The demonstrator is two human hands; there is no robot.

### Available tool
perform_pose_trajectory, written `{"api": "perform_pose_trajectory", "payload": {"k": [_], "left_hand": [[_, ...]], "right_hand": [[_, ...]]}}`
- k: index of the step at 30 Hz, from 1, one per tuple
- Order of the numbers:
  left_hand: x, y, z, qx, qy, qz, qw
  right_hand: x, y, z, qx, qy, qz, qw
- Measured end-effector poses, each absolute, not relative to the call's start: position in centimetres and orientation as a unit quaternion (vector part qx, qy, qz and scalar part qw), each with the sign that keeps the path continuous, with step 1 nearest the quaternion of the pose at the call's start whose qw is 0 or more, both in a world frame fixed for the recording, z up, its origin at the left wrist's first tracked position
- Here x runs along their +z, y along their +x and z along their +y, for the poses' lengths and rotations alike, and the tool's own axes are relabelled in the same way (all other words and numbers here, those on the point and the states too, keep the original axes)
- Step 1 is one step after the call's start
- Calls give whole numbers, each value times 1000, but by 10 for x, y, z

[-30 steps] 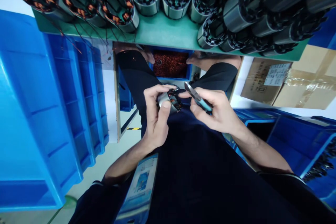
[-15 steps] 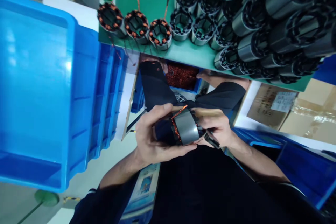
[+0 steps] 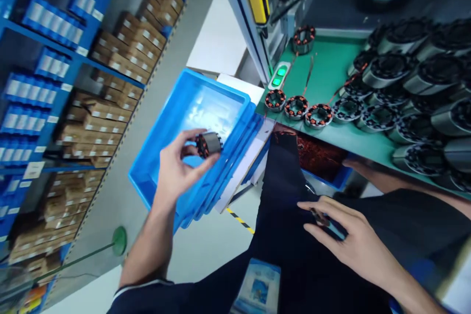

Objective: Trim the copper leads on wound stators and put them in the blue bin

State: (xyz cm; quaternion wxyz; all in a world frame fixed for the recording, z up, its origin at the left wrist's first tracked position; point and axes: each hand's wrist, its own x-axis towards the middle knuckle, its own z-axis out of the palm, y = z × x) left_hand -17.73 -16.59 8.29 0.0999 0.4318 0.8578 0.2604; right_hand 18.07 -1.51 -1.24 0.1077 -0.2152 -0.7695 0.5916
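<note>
In my left hand is a motor stator, a short steel ring with black slots and a little copper winding at its near end. My thumb and fingers close on it from both sides, above the blue bin. My right hand, over my lap, grips small wire cutters with a dark metal head and a bluish handle; their jaws are partly hidden by my fingers.
A green bench carries wound stators along its edge and several bare stators at right. A green-lit switch box stands there. Below sits a tray of copper scraps. Shelves of cartons line the left.
My view has turned left. My left hand has carried the stator from before my body out over the blue bin. My right hand has come away from the stator, holding the cutters.
</note>
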Motion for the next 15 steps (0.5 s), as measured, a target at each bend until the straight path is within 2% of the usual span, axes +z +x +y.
{"api": "perform_pose_trajectory", "payload": {"k": [5,10,15], "left_hand": [[61,-312,-112,35,380,924,35],[21,-398,-60,2,340,940,33],[9,-432,-38,-9,333,942,32]], "right_hand": [[-43,208,-27,566,-315,-758,78],[-63,237,-47,568,-362,-737,57],[-80,254,-59,589,-412,-694,33]]}}
